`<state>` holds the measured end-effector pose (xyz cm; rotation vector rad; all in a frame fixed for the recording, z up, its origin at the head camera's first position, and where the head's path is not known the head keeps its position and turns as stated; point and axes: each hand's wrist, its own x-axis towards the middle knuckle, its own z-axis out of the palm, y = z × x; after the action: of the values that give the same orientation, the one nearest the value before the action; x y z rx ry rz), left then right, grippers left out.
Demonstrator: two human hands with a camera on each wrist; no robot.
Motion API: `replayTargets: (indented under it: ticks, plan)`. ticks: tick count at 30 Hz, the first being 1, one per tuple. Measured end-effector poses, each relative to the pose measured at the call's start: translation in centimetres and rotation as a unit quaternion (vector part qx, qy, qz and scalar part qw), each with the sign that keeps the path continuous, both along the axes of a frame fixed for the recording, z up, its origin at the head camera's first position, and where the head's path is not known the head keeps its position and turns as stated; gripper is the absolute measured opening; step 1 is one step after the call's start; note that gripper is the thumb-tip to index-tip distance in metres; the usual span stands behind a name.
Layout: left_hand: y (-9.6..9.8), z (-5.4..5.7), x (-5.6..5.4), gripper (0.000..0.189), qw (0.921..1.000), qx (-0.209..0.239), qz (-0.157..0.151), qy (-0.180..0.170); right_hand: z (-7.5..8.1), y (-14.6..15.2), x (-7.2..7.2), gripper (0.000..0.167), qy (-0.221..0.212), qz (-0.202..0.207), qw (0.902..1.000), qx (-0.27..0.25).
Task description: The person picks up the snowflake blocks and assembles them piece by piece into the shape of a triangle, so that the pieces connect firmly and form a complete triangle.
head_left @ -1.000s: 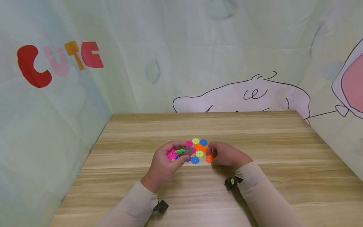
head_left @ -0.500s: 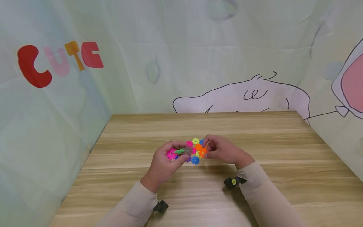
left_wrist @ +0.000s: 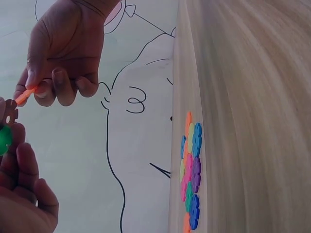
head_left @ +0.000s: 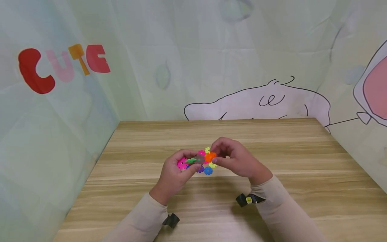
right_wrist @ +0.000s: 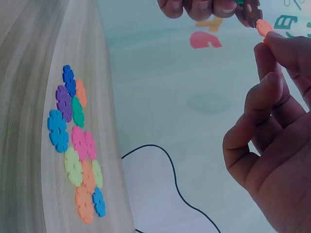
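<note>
My left hand (head_left: 175, 171) holds several notched snowflake discs above the table. Among them a brown disc (head_left: 199, 159) is gripped between thumb and fingers, a green disc (head_left: 190, 161) stands at an angle to it, and a pink disc (head_left: 182, 163) shows near the palm. Between thumb and forefinger my right hand (head_left: 239, 158) pinches an orange disc (head_left: 210, 157). In the right wrist view, that orange disc's edge is right at the rim of the brown disc (right_wrist: 250, 13). The left wrist view shows the green disc (left_wrist: 5, 140) beneath the brown one.
Loose snowflake discs lie in a flat cluster on the wooden table below my hands, including a purple disc (right_wrist: 63, 103), a blue disc (right_wrist: 58, 130) and a yellow disc (right_wrist: 73, 166). A printed cloth (head_left: 145, 67) hangs behind the table (head_left: 272, 134).
My right hand has lifted an orange disc off the table's cluster and carried it up and left to the brown disc. The left hand has stayed nearly still.
</note>
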<state>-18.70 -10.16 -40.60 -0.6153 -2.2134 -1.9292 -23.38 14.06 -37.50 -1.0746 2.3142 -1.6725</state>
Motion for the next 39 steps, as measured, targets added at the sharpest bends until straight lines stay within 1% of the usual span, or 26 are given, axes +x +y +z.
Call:
replayTargets:
  ticks: [6, 9, 18, 22, 28, 31, 32, 34, 37, 39]
  plan:
    - [0.1, -0.3, -0.1, 0.032, 0.9999, 0.009, -0.013, 0.004, -0.1, -0.3, 0.3, 0.016, 0.016, -0.012, 0.9998, -0.001]
    - [0.1, -0.2, -0.1, 0.033, 0.9996, 0.014, -0.023, -0.001, -0.1, -0.4, 0.4, 0.014, 0.021, -0.019, 0.9996, -0.001]
    - [-0.1, -0.1, 0.0, 0.032, 0.9991, 0.011, -0.036, -0.018, -0.3, -1.0, 0.9, 0.014, 0.05, -0.029, 0.9983, -0.011]
    - [-0.1, 0.0, 0.0, 0.032, 0.9989, 0.014, -0.042, -0.014, -0.2, -1.2, 1.2, 0.015, 0.059, -0.031, 0.9976, -0.018]
    - [0.0, -0.2, 0.1, 0.032, 0.9992, 0.013, -0.039, -0.001, -0.1, -1.3, 1.3, 0.015, 0.067, -0.036, 0.9969, -0.018]
    - [0.1, -0.4, 0.0, 0.031, 0.9993, 0.013, -0.034, 0.0, -0.1, -1.1, 1.1, 0.013, 0.064, -0.037, 0.9972, -0.006]
    - [0.1, -0.4, 0.0, 0.032, 0.9993, 0.014, -0.035, -0.001, -0.2, -0.9, 0.9, 0.015, 0.064, -0.036, 0.9973, 0.003]
    - [0.2, -0.5, 0.0, 0.032, 0.9994, 0.014, -0.031, -0.002, -0.3, -0.6, 0.5, 0.025, 0.055, -0.033, 0.9977, 0.023]
    - [0.3, -0.5, 0.0, 0.032, 0.9995, 0.018, -0.023, -0.01, -0.9, 0.1, -0.6, 0.038, 0.027, -0.034, 0.9976, 0.054]
    - [0.3, -0.4, 0.1, 0.032, 0.9996, 0.018, -0.016, -0.014, -1.6, 0.6, -1.5, 0.037, -0.001, -0.059, 0.9946, 0.085]
